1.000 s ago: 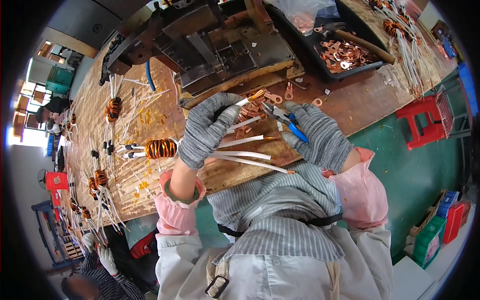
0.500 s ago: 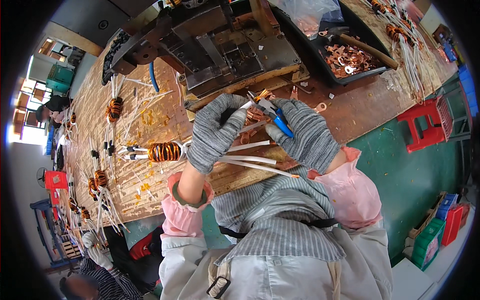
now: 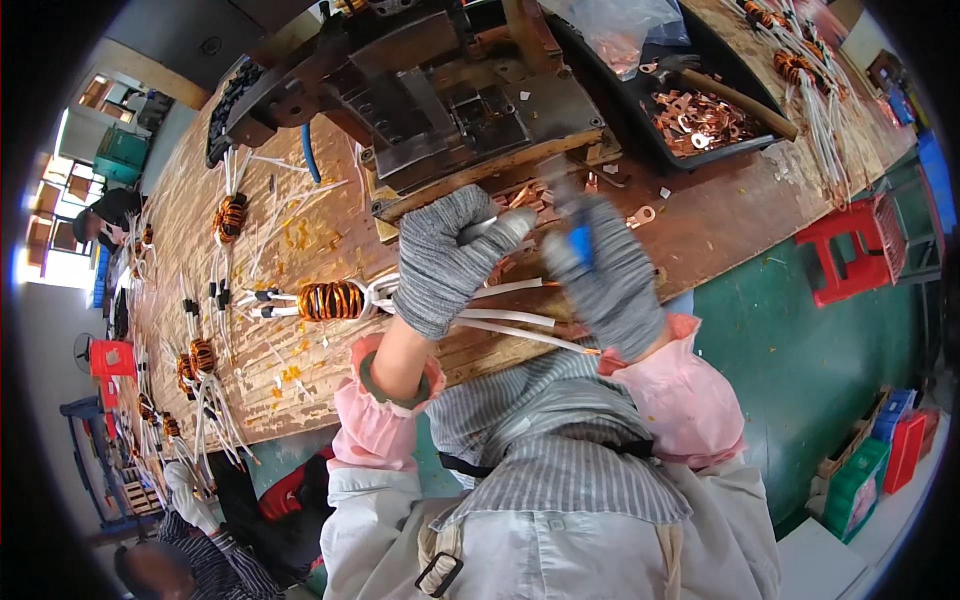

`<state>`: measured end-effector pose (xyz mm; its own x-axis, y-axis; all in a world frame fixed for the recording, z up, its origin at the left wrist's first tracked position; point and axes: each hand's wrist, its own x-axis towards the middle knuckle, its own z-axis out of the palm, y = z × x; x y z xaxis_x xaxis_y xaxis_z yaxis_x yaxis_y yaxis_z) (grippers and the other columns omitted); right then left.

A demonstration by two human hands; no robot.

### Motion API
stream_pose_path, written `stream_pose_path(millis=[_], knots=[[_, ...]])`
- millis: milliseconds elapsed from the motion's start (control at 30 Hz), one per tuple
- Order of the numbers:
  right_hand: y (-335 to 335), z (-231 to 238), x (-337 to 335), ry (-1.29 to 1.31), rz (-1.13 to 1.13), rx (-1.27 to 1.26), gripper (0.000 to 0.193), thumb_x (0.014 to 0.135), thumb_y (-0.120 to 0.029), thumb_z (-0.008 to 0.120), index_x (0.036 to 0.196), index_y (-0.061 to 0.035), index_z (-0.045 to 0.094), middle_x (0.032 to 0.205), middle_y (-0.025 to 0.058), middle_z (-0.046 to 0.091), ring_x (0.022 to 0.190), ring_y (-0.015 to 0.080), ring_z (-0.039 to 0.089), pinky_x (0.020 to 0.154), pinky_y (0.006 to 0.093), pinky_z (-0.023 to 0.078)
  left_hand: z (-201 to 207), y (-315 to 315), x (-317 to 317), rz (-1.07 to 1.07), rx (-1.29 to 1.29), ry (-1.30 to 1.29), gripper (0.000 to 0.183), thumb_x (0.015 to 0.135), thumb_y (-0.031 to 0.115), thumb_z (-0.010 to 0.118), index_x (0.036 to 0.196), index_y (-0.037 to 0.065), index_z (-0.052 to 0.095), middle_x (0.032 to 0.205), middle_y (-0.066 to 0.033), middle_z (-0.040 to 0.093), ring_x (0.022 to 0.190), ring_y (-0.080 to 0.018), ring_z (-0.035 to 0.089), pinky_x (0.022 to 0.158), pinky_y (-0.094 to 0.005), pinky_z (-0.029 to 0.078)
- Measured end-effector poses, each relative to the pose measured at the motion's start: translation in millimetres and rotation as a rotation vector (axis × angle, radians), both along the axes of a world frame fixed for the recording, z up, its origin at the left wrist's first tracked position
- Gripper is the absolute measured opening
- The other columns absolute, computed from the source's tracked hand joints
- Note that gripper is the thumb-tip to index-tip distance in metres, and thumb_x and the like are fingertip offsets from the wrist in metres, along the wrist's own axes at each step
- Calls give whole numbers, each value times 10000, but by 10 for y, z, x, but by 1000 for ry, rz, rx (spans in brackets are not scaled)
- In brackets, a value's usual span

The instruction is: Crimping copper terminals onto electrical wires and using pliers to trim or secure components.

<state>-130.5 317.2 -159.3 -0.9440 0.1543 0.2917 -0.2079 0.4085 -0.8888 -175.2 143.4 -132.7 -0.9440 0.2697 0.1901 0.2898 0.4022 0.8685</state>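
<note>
My left hand, in a grey knit glove, is closed with thumb and fingers pinched on a white-sleeved wire of a copper-wound coil. The coil lies on the table to the left of that hand, and its other white leads stretch right beneath the wrist. My right hand, gloved alike and smeared by motion, is closed round blue-handled pliers, whose blurred jaws point away from me. Loose copper terminals lie just beyond my hands.
A dark metal press stands behind my hands. Right of it, a black tray holds copper terminals and a wooden-handled hammer. More coils lie at left. A red stool is at right; another person's gloved hand shows lower left.
The pliers' jaws have left the wire end at my left fingers and swung away, pointing forward. My left hand has shifted slightly right, and its thumb now lies extended.
</note>
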Motion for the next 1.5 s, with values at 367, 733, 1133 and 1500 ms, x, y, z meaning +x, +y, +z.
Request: stream_pose_path(millis=[367, 733, 1133, 1500], knots=[[180, 191, 41, 225, -74, 697, 457, 702, -207, 657, 1099, -42, 501, 894, 150, 524, 817, 309, 515, 733, 411, 424, 1, -131, -15, -154, 237, -167, 224, 821, 65, 594, 1031, -14, 587, 908, -41, 604, 832, -86, 548, 754, -228, 453], [-1, 189, -18, 86, -49, 926, 547, 787, -321, 569, 1208, 4, 440, 980, 184, 513, 931, 322, 492, 866, 438, 370, -49, -68, 31, -34, 161, -16, 180, 817, 84, 615, 978, 3, 622, 831, -49, 621, 767, -98, 577, 704, -228, 477], [-76, 179, 1, -26, 14, 830, 395, 781, -257, 598, 1073, -4, 518, 924, 163, 577, 849, 293, 562, 753, 390, 447, -142, 5, 72, 79, 85, 183, 165, 790, 94, 637, 943, 34, 644, 765, -68, 611, 669, -142, 588, 618, -244, 465], [448, 430, 13, -37, 105, -633, 166, 840, -201, 580, 907, -50, 556, 650, -41, 490, 556, 38, 432, 480, 178, 337, -187, -66, 69, 81, -72, 256, 174, 787, 101, 642, 944, 27, 636, 778, -77, 611, 694, -162, 600, 633, -258, 479]])
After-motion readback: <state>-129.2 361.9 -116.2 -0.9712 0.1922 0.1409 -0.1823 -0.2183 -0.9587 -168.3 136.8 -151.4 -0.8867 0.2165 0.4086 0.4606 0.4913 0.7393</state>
